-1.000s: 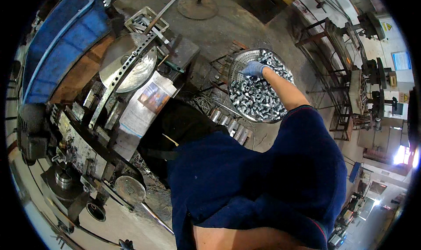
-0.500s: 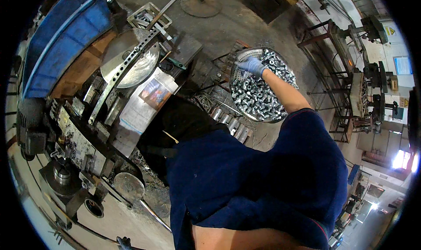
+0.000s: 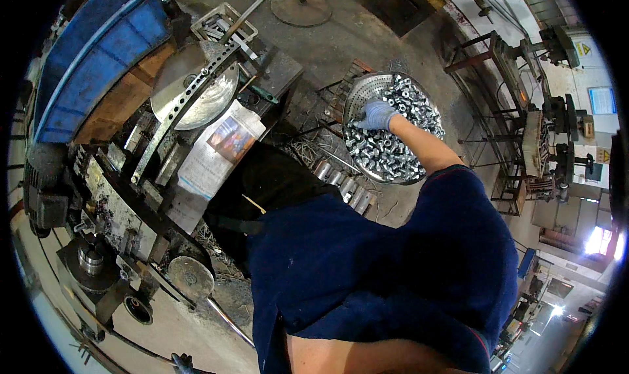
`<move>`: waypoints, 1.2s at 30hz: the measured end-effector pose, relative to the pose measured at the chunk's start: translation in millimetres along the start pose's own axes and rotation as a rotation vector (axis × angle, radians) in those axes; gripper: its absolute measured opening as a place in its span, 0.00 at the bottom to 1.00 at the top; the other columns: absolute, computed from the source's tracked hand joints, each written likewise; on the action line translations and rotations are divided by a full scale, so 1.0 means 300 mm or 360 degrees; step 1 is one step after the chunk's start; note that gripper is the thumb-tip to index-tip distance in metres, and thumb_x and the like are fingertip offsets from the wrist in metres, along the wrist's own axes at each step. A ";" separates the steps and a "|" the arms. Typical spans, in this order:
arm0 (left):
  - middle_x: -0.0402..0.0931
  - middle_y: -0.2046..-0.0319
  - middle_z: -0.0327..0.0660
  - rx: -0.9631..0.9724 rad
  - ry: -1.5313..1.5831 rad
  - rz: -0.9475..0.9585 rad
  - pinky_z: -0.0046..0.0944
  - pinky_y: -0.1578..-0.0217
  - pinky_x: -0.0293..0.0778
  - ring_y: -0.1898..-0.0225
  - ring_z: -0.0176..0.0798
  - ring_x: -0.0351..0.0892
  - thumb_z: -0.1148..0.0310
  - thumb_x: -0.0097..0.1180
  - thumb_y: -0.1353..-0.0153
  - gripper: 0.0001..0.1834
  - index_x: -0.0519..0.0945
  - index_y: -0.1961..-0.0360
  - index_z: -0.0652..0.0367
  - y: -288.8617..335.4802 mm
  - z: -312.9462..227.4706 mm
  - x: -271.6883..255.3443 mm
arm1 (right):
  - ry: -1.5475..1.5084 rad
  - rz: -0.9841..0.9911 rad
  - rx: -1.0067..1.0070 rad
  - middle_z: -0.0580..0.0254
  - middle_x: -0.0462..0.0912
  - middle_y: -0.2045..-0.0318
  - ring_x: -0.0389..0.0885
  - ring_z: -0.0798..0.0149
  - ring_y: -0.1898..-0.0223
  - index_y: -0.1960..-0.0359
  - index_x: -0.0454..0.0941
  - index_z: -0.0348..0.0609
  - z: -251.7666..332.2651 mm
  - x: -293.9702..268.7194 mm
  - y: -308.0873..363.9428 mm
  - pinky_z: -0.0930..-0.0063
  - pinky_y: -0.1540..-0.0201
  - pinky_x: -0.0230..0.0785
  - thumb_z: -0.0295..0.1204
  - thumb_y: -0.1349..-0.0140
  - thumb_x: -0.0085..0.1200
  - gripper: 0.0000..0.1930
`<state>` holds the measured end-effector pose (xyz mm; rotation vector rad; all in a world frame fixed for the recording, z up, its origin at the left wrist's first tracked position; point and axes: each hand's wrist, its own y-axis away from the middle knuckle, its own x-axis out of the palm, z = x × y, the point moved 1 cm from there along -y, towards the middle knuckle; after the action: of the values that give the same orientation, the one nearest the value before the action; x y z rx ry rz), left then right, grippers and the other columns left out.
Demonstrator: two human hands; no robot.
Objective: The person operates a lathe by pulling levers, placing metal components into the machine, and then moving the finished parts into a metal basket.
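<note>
A round perforated metal basin (image 3: 359, 89) stands on the floor ahead to the right, heaped with small shiny metal parts (image 3: 393, 154). My right hand (image 3: 377, 115), in a pale blue glove, reaches out on a bare forearm and rests on the heap near the basin's left rim. Its fingers curl down into the parts. My left hand is hidden. My dark blue shirt fills the lower middle of the view.
A machine bench on the left carries a shiny steel disc (image 3: 196, 95), a perforated metal strip, a printed paper sheet (image 3: 219, 148) and a blue cover (image 3: 98, 53). Several short metal cylinders (image 3: 344, 184) lie on the floor by the basin. Metal racks (image 3: 504, 112) stand at the right.
My right hand has stayed in the heap near the basin's left rim, shifting only slightly. The view has drifted a little.
</note>
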<state>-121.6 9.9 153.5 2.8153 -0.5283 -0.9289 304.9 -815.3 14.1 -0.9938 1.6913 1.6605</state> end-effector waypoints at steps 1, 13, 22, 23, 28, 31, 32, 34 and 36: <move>0.75 0.76 0.55 -0.0006 0.0006 -0.0020 0.46 0.71 0.80 0.77 0.47 0.75 0.66 0.59 0.44 0.16 0.76 0.63 0.71 0.000 0.002 -0.001 | -0.0031 0.0072 0.0036 0.44 0.80 0.67 0.79 0.48 0.62 0.67 0.81 0.36 0.020 -0.026 0.003 0.60 0.56 0.70 0.56 0.54 0.53 0.30; 0.75 0.78 0.54 -0.0001 0.0040 -0.0083 0.45 0.74 0.79 0.79 0.46 0.74 0.68 0.61 0.46 0.14 0.76 0.65 0.71 -0.005 0.005 0.016 | -0.1295 -0.0438 -0.0189 0.56 0.80 0.58 0.80 0.57 0.61 0.54 0.77 0.45 -0.106 0.157 -0.078 0.69 0.55 0.70 0.43 0.45 0.54 0.20; 0.74 0.79 0.53 -0.0019 0.0059 -0.0056 0.44 0.75 0.77 0.78 0.46 0.73 0.66 0.60 0.45 0.15 0.76 0.66 0.70 -0.053 0.028 0.007 | -0.0357 -0.0228 0.0327 0.40 0.80 0.65 0.79 0.47 0.61 0.66 0.80 0.35 0.012 0.045 0.017 0.62 0.55 0.70 0.59 0.55 0.53 0.34; 0.74 0.78 0.53 -0.0030 0.0089 -0.0034 0.44 0.75 0.77 0.78 0.45 0.73 0.66 0.60 0.45 0.15 0.76 0.66 0.70 -0.058 0.032 0.003 | -0.0398 -0.0094 0.0313 0.40 0.80 0.64 0.79 0.47 0.61 0.65 0.79 0.33 0.036 -0.006 0.035 0.61 0.55 0.70 0.58 0.54 0.53 0.34; 0.73 0.80 0.48 -0.0097 -0.0105 -0.0075 0.40 0.78 0.73 0.80 0.40 0.71 0.63 0.58 0.43 0.16 0.75 0.65 0.68 -0.145 0.128 -0.061 | -0.0412 0.0007 0.0337 0.42 0.80 0.64 0.79 0.48 0.60 0.65 0.79 0.33 0.040 -0.048 -0.031 0.62 0.55 0.70 0.60 0.54 0.52 0.35; 0.71 0.83 0.41 -0.0072 -0.0073 -0.0128 0.34 0.82 0.68 0.85 0.33 0.67 0.59 0.54 0.41 0.14 0.75 0.65 0.60 -0.138 0.283 -0.123 | -0.0629 -0.0178 0.0383 0.48 0.81 0.64 0.80 0.51 0.62 0.66 0.79 0.34 0.093 -0.210 0.005 0.63 0.56 0.70 0.60 0.51 0.52 0.34; 0.71 0.82 0.41 -0.0045 -0.0053 -0.0176 0.34 0.81 0.68 0.84 0.33 0.67 0.58 0.54 0.41 0.14 0.75 0.66 0.58 -0.047 0.168 -0.047 | -0.1343 -0.0544 0.0169 0.51 0.82 0.64 0.80 0.59 0.62 0.61 0.78 0.33 0.107 -0.227 0.033 0.64 0.59 0.71 0.53 0.47 0.55 0.30; 0.72 0.82 0.42 0.0215 -0.0387 -0.0001 0.34 0.81 0.69 0.83 0.36 0.70 0.59 0.56 0.43 0.16 0.75 0.68 0.64 -0.060 0.113 -0.058 | -0.2411 -0.0440 0.0063 0.55 0.81 0.65 0.79 0.68 0.62 0.55 0.76 0.33 0.090 -0.289 0.088 0.74 0.63 0.73 0.45 0.42 0.54 0.25; 0.72 0.84 0.41 0.0230 -0.0160 -0.0105 0.34 0.83 0.68 0.84 0.34 0.70 0.58 0.56 0.43 0.17 0.74 0.70 0.64 -0.052 0.021 0.029 | -0.2428 -0.0572 -0.0339 0.62 0.82 0.71 0.79 0.71 0.67 0.62 0.80 0.35 0.158 -0.365 0.098 0.76 0.64 0.73 0.40 0.40 0.52 0.17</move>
<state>-114.2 21.2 140.0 2.9424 -0.5386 -1.0920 338.0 -756.6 116.9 0.0785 0.2931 1.5736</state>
